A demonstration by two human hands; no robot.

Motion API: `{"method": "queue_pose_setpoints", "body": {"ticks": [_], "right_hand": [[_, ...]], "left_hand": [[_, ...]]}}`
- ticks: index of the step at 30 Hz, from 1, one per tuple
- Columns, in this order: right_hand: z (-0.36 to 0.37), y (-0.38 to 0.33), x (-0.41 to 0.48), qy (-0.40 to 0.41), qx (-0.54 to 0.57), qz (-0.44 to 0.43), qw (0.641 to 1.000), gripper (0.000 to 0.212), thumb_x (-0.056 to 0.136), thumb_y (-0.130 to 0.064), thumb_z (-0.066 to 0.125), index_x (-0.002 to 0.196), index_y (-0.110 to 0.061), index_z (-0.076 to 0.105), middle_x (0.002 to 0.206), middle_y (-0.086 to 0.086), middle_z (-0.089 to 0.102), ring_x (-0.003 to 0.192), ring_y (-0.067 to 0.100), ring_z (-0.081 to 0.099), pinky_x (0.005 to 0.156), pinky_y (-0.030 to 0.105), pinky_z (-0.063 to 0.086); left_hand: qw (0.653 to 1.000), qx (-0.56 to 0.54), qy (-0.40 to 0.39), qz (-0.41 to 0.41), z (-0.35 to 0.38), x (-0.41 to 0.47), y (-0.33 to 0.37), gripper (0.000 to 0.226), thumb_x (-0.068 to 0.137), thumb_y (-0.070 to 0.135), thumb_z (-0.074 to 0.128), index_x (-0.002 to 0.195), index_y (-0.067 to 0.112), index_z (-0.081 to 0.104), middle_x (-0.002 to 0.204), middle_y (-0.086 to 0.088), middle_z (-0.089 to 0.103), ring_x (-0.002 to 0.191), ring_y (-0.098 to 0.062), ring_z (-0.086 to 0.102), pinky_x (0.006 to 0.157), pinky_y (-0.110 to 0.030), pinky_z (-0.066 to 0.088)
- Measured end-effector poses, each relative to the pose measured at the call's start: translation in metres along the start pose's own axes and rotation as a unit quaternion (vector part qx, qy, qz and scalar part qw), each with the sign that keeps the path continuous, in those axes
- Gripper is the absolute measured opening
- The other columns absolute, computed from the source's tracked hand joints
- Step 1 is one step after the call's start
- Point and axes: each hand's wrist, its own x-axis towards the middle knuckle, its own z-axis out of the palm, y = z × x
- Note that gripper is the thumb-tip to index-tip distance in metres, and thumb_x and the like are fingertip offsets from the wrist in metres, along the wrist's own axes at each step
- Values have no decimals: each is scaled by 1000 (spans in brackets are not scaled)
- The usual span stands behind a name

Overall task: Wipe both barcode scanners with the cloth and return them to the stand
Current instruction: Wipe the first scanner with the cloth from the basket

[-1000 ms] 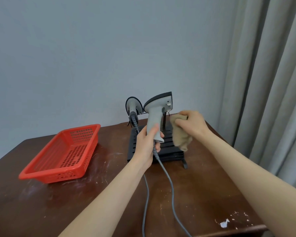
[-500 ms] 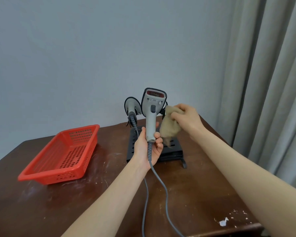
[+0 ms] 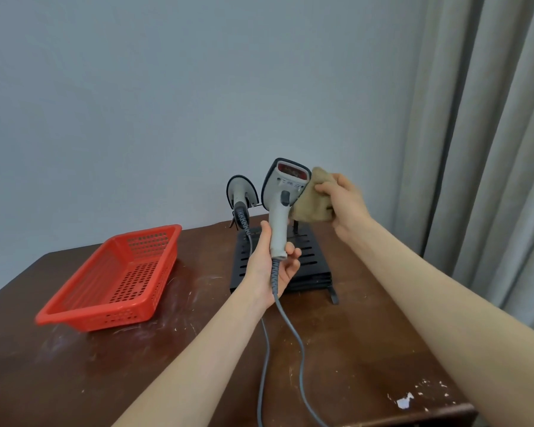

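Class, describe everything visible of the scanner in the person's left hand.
The scanner is pistol-shaped, pale grey plastic by its look, with a dark rim round the head, a red window facing the camera and a dark trigger below. It is held nearly upright above the black stand. The left hand grips the lower handle; a tan cloth in the right hand presses against the head's right side as seen. A grey cable leaves the handle's base and hangs down.

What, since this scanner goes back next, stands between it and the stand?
Nothing visible. The left hand holds the scanner just above the stand; the other scanner sits at its rear left, the cloth beside the head.
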Motion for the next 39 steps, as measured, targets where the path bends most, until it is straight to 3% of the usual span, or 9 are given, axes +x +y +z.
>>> {"method": "queue_pose_setpoints", "body": {"ticks": [4,8,14,18,21,24,29,31,39], "right_hand": [[-2,0,-1,-41,19,-11,999,15,86,-5,54,84,-19,60,85,4,63,85,19,61,79,39,51],[0,2,-6,-59,-40,-52,996,19,85,-3,54,80,-21,59,81,0,62,80,16,58,67,28,48],[8,2,-15,-104,-106,-104,983,12,86,-10,62,89,-22,61,86,-3,64,81,10,60,67,21,51],[11,3,-15,-118,-168,-140,969,12,82,-17,69,90,-23,63,86,-5,66,83,11,63,74,30,53],[10,-3,-14,-48,-274,-192,941,20,81,-11,53,80,-29,62,74,-11,63,74,11,61,65,29,50],[7,-10,-18,-52,-347,-218,911,22,78,-13,46,78,-24,65,67,-6,63,66,18,62,55,31,51],[8,-12,-18,-51,-517,-264,813,24,86,-20,49,74,-35,63,91,-5,52,80,18,53,63,27,35],[10,-12,-19,-57,-526,-265,806,29,88,-21,48,64,-36,54,94,-4,52,82,19,54,62,27,34],[26,-15,-30,-82,-512,-289,805,21,86,-20,49,84,-22,70,101,-6,57,87,18,56,67,30,44]], "left_hand": [[1000,22,0,-16,6,2,7,35,100,35,38,114,8,57,64,-5,64,60,-17,59,58,-28,52],[999,10,-27,-15,8,1,20,35,96,19,30,114,3,57,89,-13,67,74,-24,60,76,-37,51],[1000,9,12,-5,11,3,19,34,93,40,41,89,9,55,62,-4,50,50,-16,47,50,-26,46],[999,32,30,12,10,6,8,43,88,55,52,87,13,60,57,0,48,43,-11,43,40,-20,38],[994,70,64,47,7,8,3,47,85,58,57,91,12,62,58,1,53,43,-11,46,40,-21,39],[987,105,95,76,8,9,2,44,86,56,58,90,11,60,59,1,54,44,-11,47,42,-22,41],[979,139,109,98,9,8,-4,40,88,52,57,87,12,57,62,-1,52,47,-12,48,46,-25,40],[975,157,112,111,8,9,-6,39,89,51,56,86,12,56,62,-1,51,48,-13,48,47,-26,40],[964,191,115,142,8,9,-7,37,91,48,55,76,15,55,59,-1,51,49,-13,48,50,-28,42]]}}
